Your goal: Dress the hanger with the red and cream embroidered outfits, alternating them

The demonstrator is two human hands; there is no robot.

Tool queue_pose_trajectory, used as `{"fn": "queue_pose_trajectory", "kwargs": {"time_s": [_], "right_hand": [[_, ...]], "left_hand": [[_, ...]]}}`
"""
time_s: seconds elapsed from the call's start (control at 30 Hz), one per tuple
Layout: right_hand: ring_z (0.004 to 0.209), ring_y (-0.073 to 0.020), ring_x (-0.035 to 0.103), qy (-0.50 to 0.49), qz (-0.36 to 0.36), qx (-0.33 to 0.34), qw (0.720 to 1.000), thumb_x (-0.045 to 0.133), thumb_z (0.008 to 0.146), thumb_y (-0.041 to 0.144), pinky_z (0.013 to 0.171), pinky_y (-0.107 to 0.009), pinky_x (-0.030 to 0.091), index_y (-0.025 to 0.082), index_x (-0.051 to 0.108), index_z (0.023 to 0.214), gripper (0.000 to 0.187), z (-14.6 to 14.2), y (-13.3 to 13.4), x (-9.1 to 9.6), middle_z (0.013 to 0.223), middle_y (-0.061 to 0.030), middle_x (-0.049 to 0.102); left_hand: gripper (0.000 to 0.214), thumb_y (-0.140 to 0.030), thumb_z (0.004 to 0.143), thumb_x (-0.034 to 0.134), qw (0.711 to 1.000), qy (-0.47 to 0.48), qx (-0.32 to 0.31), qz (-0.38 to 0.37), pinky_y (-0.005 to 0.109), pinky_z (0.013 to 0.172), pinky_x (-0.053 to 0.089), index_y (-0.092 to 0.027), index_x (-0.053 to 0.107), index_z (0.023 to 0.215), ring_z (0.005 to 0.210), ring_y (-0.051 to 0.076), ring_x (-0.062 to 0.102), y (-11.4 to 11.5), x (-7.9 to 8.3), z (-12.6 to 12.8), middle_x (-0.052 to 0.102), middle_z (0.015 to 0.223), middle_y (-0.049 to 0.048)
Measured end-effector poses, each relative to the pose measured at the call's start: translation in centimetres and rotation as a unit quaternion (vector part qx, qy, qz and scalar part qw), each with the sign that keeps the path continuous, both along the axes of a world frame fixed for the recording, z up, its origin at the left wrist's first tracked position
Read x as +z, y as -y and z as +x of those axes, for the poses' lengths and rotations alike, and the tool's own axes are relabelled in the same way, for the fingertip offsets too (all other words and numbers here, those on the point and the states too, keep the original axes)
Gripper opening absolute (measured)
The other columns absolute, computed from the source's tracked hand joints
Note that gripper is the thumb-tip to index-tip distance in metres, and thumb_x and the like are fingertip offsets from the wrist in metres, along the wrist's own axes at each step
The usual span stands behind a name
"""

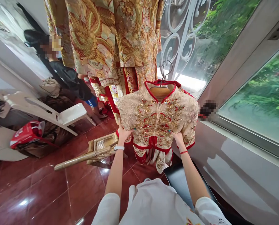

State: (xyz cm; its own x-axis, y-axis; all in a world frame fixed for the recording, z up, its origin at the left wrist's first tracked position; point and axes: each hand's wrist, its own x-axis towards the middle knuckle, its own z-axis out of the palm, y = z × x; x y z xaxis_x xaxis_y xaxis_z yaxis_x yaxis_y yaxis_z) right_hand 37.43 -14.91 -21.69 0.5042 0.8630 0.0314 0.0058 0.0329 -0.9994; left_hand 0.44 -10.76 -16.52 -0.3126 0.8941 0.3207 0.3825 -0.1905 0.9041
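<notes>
A cream short-sleeved jacket (pixel 151 115) with gold and red embroidery and red piping hangs in front of me on a wooden hanger (pixel 160 90) with a metal hook. My left hand (pixel 124 133) is closed on its left side near the sleeve, the thumb lying on the front and the fingers hidden behind the cloth. On the other side my right hand (pixel 177 136) pinches the jacket near the right sleeve in the same way. Red tassels (pixel 153 141) hang at the middle of the hem. Below it shows more cream and red embroidered cloth (pixel 160 164).
Gold embroidered garments (pixel 94 37) hang above and behind. White iron scrollwork (pixel 177 34) and a window (pixel 259 84) are to the right. A bamboo chair (pixel 104 145), a white chair (pixel 72 114), a red bag (pixel 28 132) and another person (pixel 66 75) are at left. A black seat (pixel 180 179) is low right.
</notes>
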Motion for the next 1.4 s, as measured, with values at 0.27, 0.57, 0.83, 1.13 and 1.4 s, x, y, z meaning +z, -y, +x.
{"fn": "queue_pose_trajectory", "kwargs": {"time_s": [0.27, 0.57, 0.83, 1.13, 1.4], "right_hand": [[0.111, -0.0355, 0.067, 0.039, 0.022, -0.100, 0.994, 0.075, 0.057, 0.046, 0.103, -0.050, 0.051, 0.012, 0.070, 0.099, 0.054, -1.6, -1.0, -1.0, 0.106, -0.0167, 0.076], [0.110, -0.0341, 0.068, 0.058, 0.030, -0.094, 0.993, 0.076, 0.061, 0.046, 0.104, -0.051, 0.050, 0.012, 0.069, 0.101, 0.054, -1.6, 0.6, -0.9, 0.107, -0.0163, 0.076], [0.115, -0.0352, 0.065, 0.036, 0.014, -0.073, 0.997, 0.078, 0.058, 0.047, 0.108, -0.052, 0.047, 0.012, 0.069, 0.101, 0.056, -1.9, 1.6, 0.1, 0.113, -0.0176, 0.074], [0.102, -0.0327, 0.069, 0.083, -0.004, 0.019, 0.996, 0.083, 0.059, 0.055, 0.092, -0.050, 0.055, 0.018, 0.066, 0.117, 0.070, 4.9, 7.2, 4.1, 0.109, -0.0168, 0.074], [0.096, -0.0278, 0.062, 0.280, -0.041, -0.077, 0.956, 0.064, 0.070, 0.047, 0.088, -0.041, 0.050, 0.015, 0.065, 0.107, 0.049, 8.8, 6.0, 3.0, 0.107, -0.0133, 0.070]], "left_hand": [[0.081, -0.023, 0.060, 0.089, 0.995, 0.067, 0.069, -0.003, 0.044, 0.107, 0.050, -0.014, 0.056, 0.134, 0.117, 0.029, 0.068, -0.5, -2.5, 2.9, 0.072, 0.122, 0.0164], [0.086, -0.023, 0.064, 0.088, 0.995, 0.090, 0.052, -0.011, 0.045, 0.111, 0.048, -0.016, 0.051, 0.140, 0.120, 0.028, 0.066, 0.7, -3.0, 2.1, 0.069, 0.126, 0.0168], [0.073, -0.023, 0.070, 0.083, 0.996, 0.087, 0.010, -0.010, 0.043, 0.110, 0.048, -0.018, 0.054, 0.136, 0.118, 0.026, 0.067, 2.1, -2.3, 1.8, 0.069, 0.127, 0.0153], [0.060, -0.028, 0.070, 0.077, 0.995, 0.029, 0.091, -0.001, 0.043, 0.107, 0.050, -0.019, 0.058, 0.126, 0.114, 0.027, 0.066, 3.3, -3.9, -4.3, 0.068, 0.126, 0.0131], [0.045, -0.020, 0.084, 0.054, 0.990, -0.092, 0.071, -0.082, 0.045, 0.113, 0.044, -0.016, 0.061, 0.129, 0.124, 0.030, 0.062, 3.3, -6.3, -5.6, 0.068, 0.130, 0.0165]]}}
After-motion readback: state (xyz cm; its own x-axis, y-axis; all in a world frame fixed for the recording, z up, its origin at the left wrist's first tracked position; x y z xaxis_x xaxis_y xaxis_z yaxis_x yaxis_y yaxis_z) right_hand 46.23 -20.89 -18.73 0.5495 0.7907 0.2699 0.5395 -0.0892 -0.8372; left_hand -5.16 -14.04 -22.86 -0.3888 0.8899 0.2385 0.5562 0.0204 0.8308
